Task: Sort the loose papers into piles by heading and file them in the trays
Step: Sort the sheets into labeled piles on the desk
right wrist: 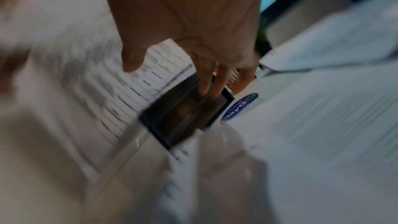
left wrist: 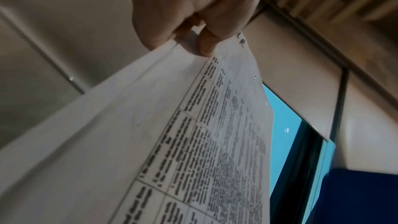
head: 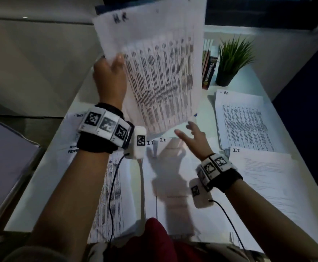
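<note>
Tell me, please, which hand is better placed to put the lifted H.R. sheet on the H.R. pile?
Probably the right hand. It is open, holds nothing, and hovers just under the lifted sheet, on the side nearer the H.R. pile. The left hand grips the sheet's far left edge and would have to cross over.

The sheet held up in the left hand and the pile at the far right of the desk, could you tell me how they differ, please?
The held sheet hangs upright in the air, pinched by the left hand; the H.R. pile lies flat on the desk. The held sheet is thin; the pile is thicker. Both are headed H.R. and carry a printed table.
</note>
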